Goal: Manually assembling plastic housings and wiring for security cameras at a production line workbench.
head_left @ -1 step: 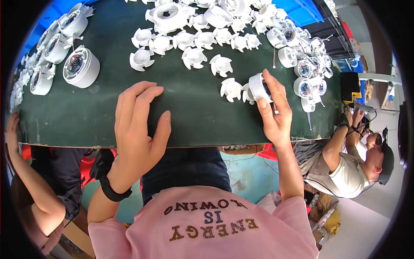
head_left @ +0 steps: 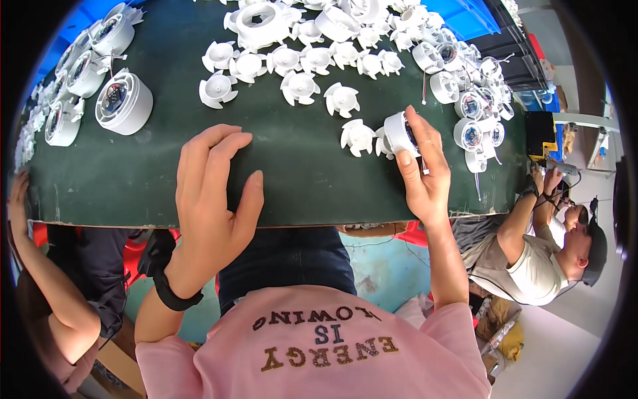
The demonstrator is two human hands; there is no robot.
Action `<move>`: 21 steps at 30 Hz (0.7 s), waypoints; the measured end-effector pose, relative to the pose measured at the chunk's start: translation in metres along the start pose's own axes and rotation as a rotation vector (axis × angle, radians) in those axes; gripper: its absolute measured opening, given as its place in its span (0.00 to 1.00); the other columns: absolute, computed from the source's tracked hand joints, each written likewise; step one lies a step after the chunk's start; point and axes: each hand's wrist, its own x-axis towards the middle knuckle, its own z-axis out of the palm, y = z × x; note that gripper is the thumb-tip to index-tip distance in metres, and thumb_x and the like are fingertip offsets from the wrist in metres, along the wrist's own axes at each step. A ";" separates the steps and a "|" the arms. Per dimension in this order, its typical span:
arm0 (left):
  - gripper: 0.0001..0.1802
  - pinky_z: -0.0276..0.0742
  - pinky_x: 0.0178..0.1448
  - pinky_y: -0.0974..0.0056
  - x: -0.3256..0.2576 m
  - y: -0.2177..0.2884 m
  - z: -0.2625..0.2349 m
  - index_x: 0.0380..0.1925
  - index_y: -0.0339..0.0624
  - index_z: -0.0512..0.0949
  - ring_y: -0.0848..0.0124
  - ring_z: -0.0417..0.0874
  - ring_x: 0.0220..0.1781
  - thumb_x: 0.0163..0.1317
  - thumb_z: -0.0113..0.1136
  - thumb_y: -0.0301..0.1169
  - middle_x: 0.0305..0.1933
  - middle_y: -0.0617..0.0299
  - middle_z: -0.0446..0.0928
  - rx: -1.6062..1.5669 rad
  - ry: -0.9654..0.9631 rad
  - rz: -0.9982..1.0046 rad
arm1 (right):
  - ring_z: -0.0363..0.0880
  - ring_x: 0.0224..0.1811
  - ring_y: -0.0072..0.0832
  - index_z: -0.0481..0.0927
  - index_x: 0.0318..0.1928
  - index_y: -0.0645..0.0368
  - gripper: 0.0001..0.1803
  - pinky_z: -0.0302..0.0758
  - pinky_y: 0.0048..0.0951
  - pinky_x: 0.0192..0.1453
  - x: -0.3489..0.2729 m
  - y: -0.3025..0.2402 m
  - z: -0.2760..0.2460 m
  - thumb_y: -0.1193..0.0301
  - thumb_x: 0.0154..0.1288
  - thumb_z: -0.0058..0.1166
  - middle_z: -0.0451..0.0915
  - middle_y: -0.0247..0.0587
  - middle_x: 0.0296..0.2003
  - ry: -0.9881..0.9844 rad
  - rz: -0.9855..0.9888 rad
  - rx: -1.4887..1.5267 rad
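Right hand [head_left: 430, 174] was clamped on a white round fan housing [head_left: 397, 135]; left hand [head_left: 216, 186] hung loose, digits apart.
Housing sat between thumb and fingers over the green tabletop [head_left: 292, 179], right of centre, just beside a partly hidden white impeller [head_left: 381, 145]; couldn't tell if it touched the surface. Small wired housings [head_left: 470, 136] were heaped farther right.

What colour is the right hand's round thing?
The round thing is white outside, best seen in head view.

I see my green tabletop [head_left: 299, 186] brightly lit and sharp, straight edges bending toward blackened corners.
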 end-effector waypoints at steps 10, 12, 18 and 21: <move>0.24 0.70 0.54 0.56 0.006 0.011 -0.002 0.49 0.33 0.72 0.50 0.73 0.51 0.48 0.61 0.18 0.52 0.47 0.71 0.029 -0.054 -0.024 | 0.72 0.52 0.48 0.70 0.62 0.66 0.31 0.69 0.40 0.57 0.004 -0.012 -0.003 0.76 0.56 0.61 0.73 0.56 0.53 -0.066 -0.189 -0.324; 0.27 0.70 0.55 0.55 0.007 0.024 0.001 0.50 0.34 0.72 0.50 0.72 0.52 0.46 0.63 0.17 0.53 0.47 0.70 -0.085 -0.066 -0.066 | 0.73 0.52 0.44 0.71 0.61 0.65 0.31 0.70 0.38 0.57 0.012 -0.008 -0.010 0.73 0.56 0.63 0.74 0.54 0.53 -0.099 -0.154 -0.313; 0.47 0.72 0.57 0.56 0.017 0.065 0.011 0.65 0.36 0.60 0.49 0.72 0.58 0.41 0.71 0.25 0.59 0.44 0.67 -0.357 -0.124 -0.136 | 0.76 0.50 0.33 0.76 0.51 0.63 0.30 0.73 0.31 0.52 0.028 -0.083 -0.014 0.71 0.45 0.72 0.77 0.43 0.50 -0.255 -0.227 0.069; 0.39 0.77 0.51 0.58 0.021 0.057 0.018 0.57 0.36 0.70 0.54 0.80 0.48 0.40 0.74 0.25 0.51 0.46 0.74 -0.353 0.096 0.000 | 0.76 0.49 0.31 0.76 0.52 0.63 0.30 0.73 0.30 0.51 0.039 -0.094 -0.007 0.71 0.47 0.71 0.77 0.42 0.49 -0.373 -0.284 0.247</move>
